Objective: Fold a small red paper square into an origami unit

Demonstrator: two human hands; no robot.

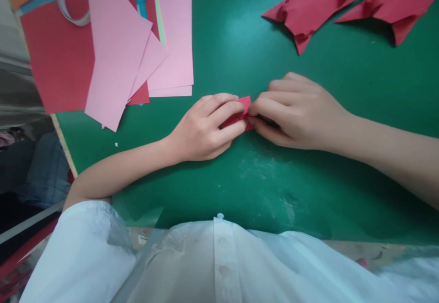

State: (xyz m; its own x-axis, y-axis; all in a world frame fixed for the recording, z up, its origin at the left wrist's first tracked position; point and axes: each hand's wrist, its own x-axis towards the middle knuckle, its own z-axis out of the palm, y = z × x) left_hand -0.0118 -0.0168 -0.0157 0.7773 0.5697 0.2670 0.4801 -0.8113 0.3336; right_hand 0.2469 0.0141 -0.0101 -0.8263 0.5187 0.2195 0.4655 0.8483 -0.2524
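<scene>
**Small red fold pinched between both hands, with little room for error**

Green matting (308,179) covers the counter, scuffed pale in patches near the person's white shirt (219,266). At its middle, a small folded red paper piece (242,113) lies low against the mat, gripped from both sides. The left hand (206,127) curls over its left end, fingers bent and closed on the paper; the right hand (295,111) meets it from the other side, fingertips pinching the right end. Most of the piece is hidden under the fingers, so how the fold itself lies cannot be told.

Judging from this grip, the main risk is the crease running crooked: the piece is small, both hands crowd it, and the fingers cover the edges that would need lining up. Pressing hard in opposite directions could also tear the paper or crumple a corner. The mat looks smooth, so the piece might slide under sideways pressure.

Well apart at upper left lies a loose stack of pink sheets (116,51) over red sheets (55,61), near the left forearm; a wide elbow move could nudge them. Cut red paper shapes (315,6) sit at the upper right, clear of both hands.
</scene>
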